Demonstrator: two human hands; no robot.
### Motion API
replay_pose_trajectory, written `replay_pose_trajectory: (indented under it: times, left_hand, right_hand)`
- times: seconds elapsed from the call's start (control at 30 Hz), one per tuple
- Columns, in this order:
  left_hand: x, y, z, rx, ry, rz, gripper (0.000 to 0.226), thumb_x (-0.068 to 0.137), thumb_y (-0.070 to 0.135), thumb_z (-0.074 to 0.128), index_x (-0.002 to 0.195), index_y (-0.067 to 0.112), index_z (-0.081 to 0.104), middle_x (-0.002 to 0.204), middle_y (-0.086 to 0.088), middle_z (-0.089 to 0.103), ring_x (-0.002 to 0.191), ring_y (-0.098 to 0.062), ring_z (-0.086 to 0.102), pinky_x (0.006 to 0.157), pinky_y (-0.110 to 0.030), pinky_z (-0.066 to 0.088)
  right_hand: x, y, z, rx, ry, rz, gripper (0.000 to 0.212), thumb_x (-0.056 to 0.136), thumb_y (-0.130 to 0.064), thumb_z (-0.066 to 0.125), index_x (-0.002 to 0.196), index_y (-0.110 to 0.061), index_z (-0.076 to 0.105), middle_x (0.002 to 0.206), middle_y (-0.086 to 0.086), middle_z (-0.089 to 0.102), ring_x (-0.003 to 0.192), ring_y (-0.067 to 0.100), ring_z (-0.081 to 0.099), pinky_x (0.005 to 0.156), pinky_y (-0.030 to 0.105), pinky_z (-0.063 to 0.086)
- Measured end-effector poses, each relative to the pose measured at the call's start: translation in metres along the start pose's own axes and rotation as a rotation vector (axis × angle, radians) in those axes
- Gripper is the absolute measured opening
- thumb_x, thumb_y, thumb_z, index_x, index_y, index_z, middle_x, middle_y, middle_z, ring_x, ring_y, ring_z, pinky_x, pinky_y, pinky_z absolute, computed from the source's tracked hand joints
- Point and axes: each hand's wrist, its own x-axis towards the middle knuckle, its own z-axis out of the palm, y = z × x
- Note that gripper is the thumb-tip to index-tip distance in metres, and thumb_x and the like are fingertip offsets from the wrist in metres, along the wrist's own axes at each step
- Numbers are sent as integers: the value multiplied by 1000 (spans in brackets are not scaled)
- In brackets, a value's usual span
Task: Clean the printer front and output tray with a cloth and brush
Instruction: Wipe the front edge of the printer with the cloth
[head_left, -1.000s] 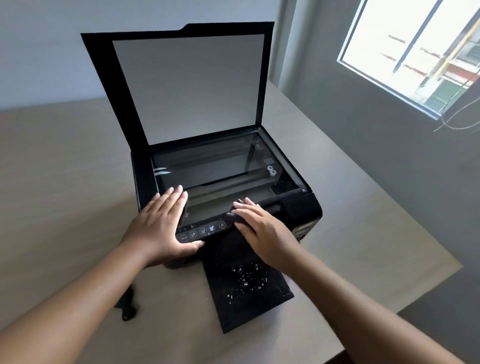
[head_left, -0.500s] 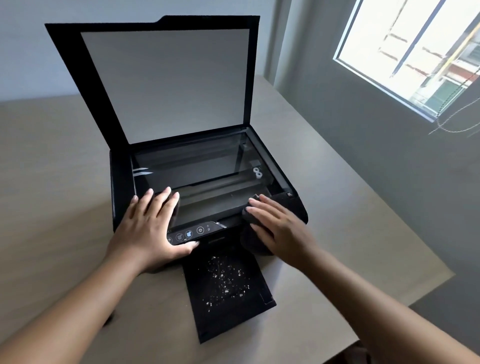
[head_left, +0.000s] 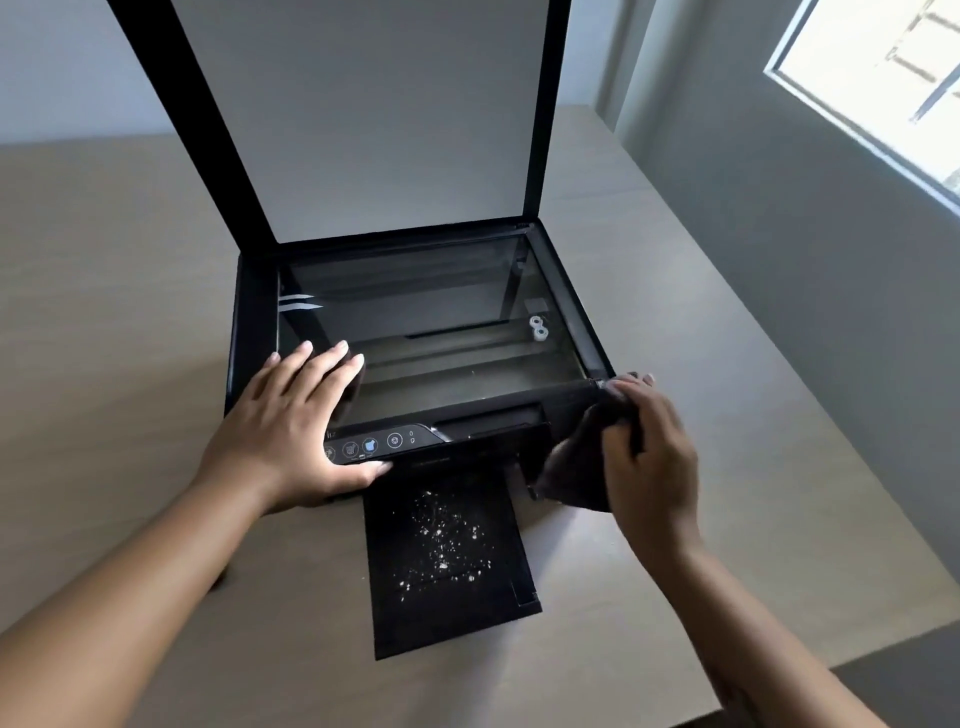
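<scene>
Right hand (head_left: 649, 457), fingers curled and closed round a dark, soft, crumpled cloth (head_left: 582, 467), pressing it against the front right corner of the black flatbed printer (head_left: 249, 332); fingertips up at the corner's top edge, a fold of cloth hanging down over the front face. Wrist bent, forearm running in from the lower right. Left hand (head_left: 291, 431) spread flat and empty, palm down on the printer's front left: fingers reaching onto the scanner glass (head_left: 431, 332), thumb hooked under the strip of control buttons (head_left: 374, 447). Looks like a bracing hold, keeping the machine from sliding under the wiping. Left forearm coming in from the lower left.

Outward from there: tall black-framed scanner lid with a pale grey inner pad (head_left: 363, 119) standing open at the back; flat black output tray (head_left: 447, 551) pulled out toward the viewer over the pale wooden table (head_left: 104, 312), a scatter of white crumbs (head_left: 441, 540) sitting in its middle.

Judged progress: early to midway. Front wipe under way at the right end only. Tray plainly not yet cleaned, debris untouched. No brush in view, so that step apparently not yet started.
</scene>
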Motion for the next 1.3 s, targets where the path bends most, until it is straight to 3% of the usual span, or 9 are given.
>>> replay_pose_trajectory:
  times: [0.13, 0.3, 0.43, 0.53, 0.7, 0.83, 1.0, 1.17, 1.3]
  left_hand:
    - [-1, 2, -2, -2, -5, -10, 117, 58, 91, 41, 153, 25, 21, 159, 4, 23, 147, -24, 17, 120, -48, 14]
    - [-1, 3, -4, 1, -18, -15, 117, 58, 92, 39, 153, 26, 19, 160, 5, 20, 148, -23, 13, 120, -47, 12]
    - [-1, 1, -5, 2, -18, -11, 117, 58, 93, 38, 153, 28, 14, 161, 6, 16, 148, -22, 9, 121, -45, 9]
    - [0, 1, -3, -10, -2, -3, 118, 58, 93, 37, 154, 28, 15, 161, 6, 16, 148, -23, 10, 121, -45, 7]
    - [1, -1, -1, -4, 4, 6, 118, 58, 93, 33, 154, 27, 12, 162, 5, 13, 148, -24, 7, 121, -45, 6]
    - [1, -1, 1, -8, 14, 10, 119, 57, 93, 31, 154, 27, 12, 161, 5, 13, 148, -25, 8, 121, -45, 6]
    - [2, -2, 3, -9, 31, 21, 119, 57, 94, 30, 153, 27, 13, 161, 4, 14, 148, -26, 9, 120, -45, 8]
    - [2, -3, 4, -5, 39, 27, 118, 58, 94, 29, 153, 26, 14, 161, 2, 15, 148, -27, 9, 120, -45, 8]
    - [3, -3, 5, -4, 40, 33, 118, 59, 94, 31, 153, 25, 14, 161, 2, 15, 148, -27, 8, 120, -45, 8]
  right_hand:
    - [-11, -5, 27, -211, -157, -231, 39, 85, -14, 48, 120, -6, 63, 139, 9, 53, 140, 28, 36, 117, 42, 25]
    - [-28, -25, 49, -294, -401, -514, 47, 82, -13, 55, 129, -8, 56, 146, 7, 46, 144, 26, 28, 117, 43, 26]
    - [-26, -20, 45, -383, -209, -328, 45, 75, -4, 60, 120, -7, 60, 134, 11, 54, 138, 36, 35, 111, 52, 32]
    - [-43, -48, 67, -301, -112, -204, 41, 76, -2, 57, 116, -7, 64, 125, 11, 58, 132, 32, 42, 108, 46, 39]
    - [-51, -77, 85, -222, -179, -182, 34, 79, -12, 57, 111, -16, 66, 117, 0, 58, 119, 24, 48, 103, 38, 39]
    - [-31, -69, 51, -91, -379, -287, 35, 82, -7, 60, 115, -14, 68, 114, -1, 63, 111, 17, 53, 101, 28, 41]
    - [-15, -49, 11, -78, 35, 34, 25, 89, -9, 63, 112, -19, 65, 102, -7, 65, 102, 16, 56, 88, 18, 39]
    - [-24, -24, 45, -393, 7, -118, 28, 94, -26, 56, 120, -18, 62, 129, 2, 60, 126, 29, 47, 109, 44, 34]
    - [-14, -10, 29, -420, -196, -307, 32, 92, -20, 54, 123, -14, 59, 139, 6, 53, 137, 30, 39, 113, 47, 32]
